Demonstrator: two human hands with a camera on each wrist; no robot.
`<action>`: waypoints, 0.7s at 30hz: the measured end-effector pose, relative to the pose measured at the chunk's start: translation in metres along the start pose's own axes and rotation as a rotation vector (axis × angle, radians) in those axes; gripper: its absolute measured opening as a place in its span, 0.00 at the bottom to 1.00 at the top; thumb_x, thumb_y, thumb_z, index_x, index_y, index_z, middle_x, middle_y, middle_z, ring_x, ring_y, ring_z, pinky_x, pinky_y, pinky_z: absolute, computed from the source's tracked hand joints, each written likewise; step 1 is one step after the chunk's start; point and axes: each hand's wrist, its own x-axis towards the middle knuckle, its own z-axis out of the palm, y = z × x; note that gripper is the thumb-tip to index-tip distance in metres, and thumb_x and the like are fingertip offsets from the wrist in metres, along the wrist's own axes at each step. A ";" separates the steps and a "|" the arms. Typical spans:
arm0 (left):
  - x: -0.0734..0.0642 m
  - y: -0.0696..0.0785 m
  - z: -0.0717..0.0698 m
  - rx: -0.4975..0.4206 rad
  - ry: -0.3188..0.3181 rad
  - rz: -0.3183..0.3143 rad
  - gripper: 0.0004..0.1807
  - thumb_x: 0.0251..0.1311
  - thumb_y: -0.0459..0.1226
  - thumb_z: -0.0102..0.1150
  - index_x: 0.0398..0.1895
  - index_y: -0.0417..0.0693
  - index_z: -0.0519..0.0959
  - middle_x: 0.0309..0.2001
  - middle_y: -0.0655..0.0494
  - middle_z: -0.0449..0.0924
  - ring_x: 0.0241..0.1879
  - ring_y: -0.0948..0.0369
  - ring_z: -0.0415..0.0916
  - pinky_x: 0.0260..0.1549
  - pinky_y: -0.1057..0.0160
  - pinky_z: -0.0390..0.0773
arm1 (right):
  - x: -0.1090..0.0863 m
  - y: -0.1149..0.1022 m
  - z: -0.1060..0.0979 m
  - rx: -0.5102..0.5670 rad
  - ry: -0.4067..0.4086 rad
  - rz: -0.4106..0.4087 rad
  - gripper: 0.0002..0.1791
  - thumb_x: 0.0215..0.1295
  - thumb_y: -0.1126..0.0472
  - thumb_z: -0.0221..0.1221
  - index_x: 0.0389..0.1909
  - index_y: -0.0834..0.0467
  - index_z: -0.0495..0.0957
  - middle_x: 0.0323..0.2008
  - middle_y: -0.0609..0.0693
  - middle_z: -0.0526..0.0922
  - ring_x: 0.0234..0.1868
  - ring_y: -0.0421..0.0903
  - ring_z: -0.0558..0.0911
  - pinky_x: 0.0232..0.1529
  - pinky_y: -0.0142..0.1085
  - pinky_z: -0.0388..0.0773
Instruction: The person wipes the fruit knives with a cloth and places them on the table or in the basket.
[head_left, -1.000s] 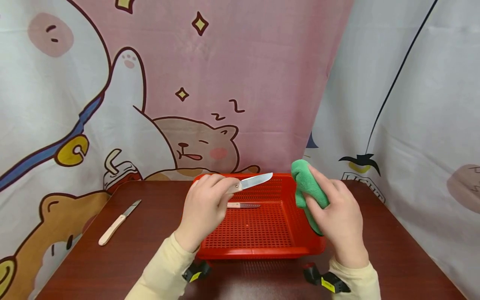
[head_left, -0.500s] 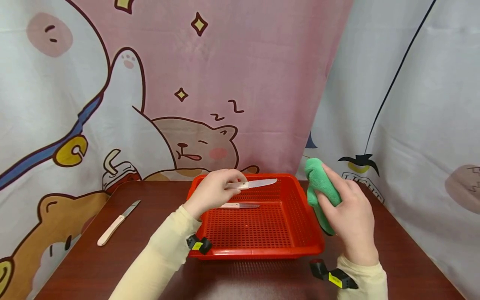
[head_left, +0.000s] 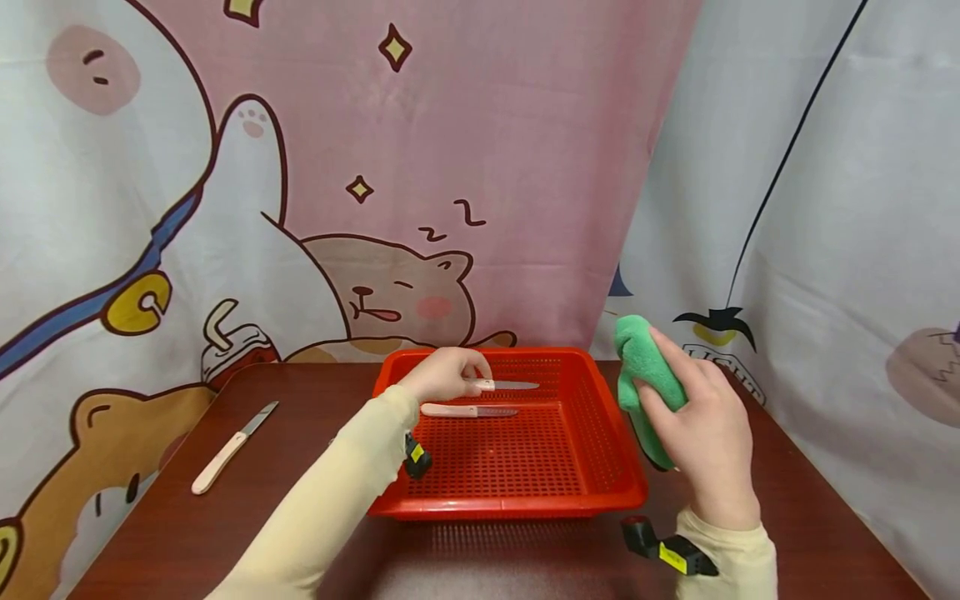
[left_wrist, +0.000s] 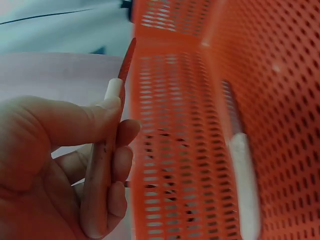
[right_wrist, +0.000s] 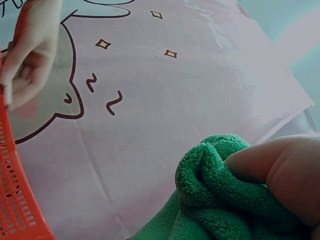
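Note:
My left hand (head_left: pixel 447 374) grips a knife (head_left: pixel 514 385) by its pale handle, low over the far side of the red plastic basket (head_left: pixel 510 505). In the left wrist view, thumb and fingers wrap the handle and the blade points away beside the perforated wall. A second knife (head_left: pixel 450 411) with a whitish handle lies on the basket's floor, just nearer than the held one. To the right of the basket, my right hand (head_left: pixel 705 425) holds a bunched green cloth (right_wrist: pixel 215 185) between thumb and fingers, raised above the table.
Another knife (head_left: pixel 234 450) with a cream handle lies on the dark wooden table (head_left: pixel 315 408) left of the basket, blade pointing away. A printed cartoon curtain (head_left: pixel 540 167) hangs behind the table's far edge.
My left hand has moved forward and down into the basket's far side with the knife. The right hand has drawn slightly right with the cloth, away from the basket's middle.

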 end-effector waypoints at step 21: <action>0.014 -0.018 0.046 0.322 -0.126 -0.089 0.04 0.61 0.42 0.68 0.37 0.55 0.85 0.42 0.60 0.83 0.37 0.61 0.76 0.38 0.59 0.77 | 0.000 0.002 0.002 -0.002 -0.016 0.015 0.33 0.60 0.61 0.65 0.68 0.43 0.73 0.45 0.61 0.79 0.40 0.57 0.76 0.33 0.53 0.71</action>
